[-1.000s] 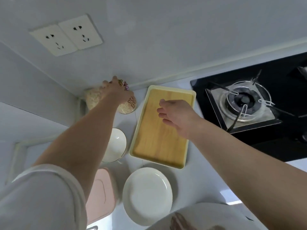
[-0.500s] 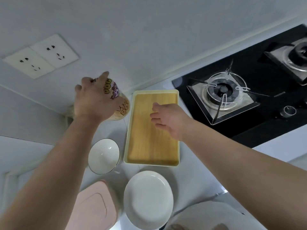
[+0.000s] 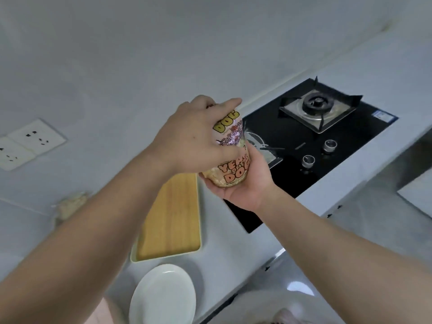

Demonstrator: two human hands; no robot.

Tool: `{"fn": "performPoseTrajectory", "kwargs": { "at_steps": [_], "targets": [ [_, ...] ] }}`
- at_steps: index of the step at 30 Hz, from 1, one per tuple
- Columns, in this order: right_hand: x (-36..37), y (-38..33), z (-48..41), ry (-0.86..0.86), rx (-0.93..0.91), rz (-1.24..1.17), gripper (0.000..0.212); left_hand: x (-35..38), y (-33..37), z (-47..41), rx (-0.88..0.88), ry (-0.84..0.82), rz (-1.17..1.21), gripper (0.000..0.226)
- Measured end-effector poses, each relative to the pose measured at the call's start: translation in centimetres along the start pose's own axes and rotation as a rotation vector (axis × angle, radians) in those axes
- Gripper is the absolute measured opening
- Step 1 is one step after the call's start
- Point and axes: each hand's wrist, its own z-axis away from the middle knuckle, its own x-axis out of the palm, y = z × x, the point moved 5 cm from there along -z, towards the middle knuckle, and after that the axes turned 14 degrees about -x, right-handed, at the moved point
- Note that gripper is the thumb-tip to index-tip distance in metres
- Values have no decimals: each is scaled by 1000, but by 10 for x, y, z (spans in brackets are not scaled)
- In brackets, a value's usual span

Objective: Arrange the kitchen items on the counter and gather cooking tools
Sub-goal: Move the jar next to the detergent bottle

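At the far left we see a pair of wall sockets (image 3: 30,143), and below them, in the corner of the counter (image 3: 224,249), a pale bag (image 3: 70,204) too blurred for us to read. Moving right, a wooden tray (image 3: 173,220) with a cream rim lies flat on the counter, its long side running from near to far. A white plate (image 3: 163,295) sits just near of it, apart from the tray's edge.

Above the tray's far right corner we find the left hand (image 3: 187,141), its fingers curled over the top end and upper side of a jar (image 3: 231,157), with the forefinger laid across the top. The jar is clear, printed with yellow and orange letters, and filled with something pale and grainy. It is lifted off the counter, in the air between the tray and the stove (image 3: 327,148). Its long axis runs roughly far to near in our view, leaning slightly, with the top end pointing toward the far wall and the base toward us.

The right hand (image 3: 245,188) cups that base from below, palm up and fingers wrapped round the jar's right side.

To the right, the black stove is set into the counter, with a burner (image 3: 315,104) at the far side and two knobs (image 3: 308,160) nearer.
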Motion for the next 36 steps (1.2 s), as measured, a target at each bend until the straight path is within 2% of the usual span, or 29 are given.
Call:
{"fn": "performPoseTrajectory", "kwargs": {
  "at_steps": [4, 10, 17, 25, 36],
  "targets": [
    [-52, -74, 47, 118, -182, -60, 58, 24, 107, 1, 191, 5, -47, 89],
    [-132, -164, 121, 352, -320, -156, 54, 61, 243, 8, 389, -46, -47, 90],
    [-218, -247, 191, 488, -424, -179, 57, 111, 370, 14, 512, -133, -2, 91],
    [-271, -315, 212, 566, -465, -233, 60, 145, 457, -11, 597, -197, -68, 97],
    [-353, -464, 153, 740, -498, -201, 62, 197, 559, -153, 777, -342, -101, 103]
  ]
}}
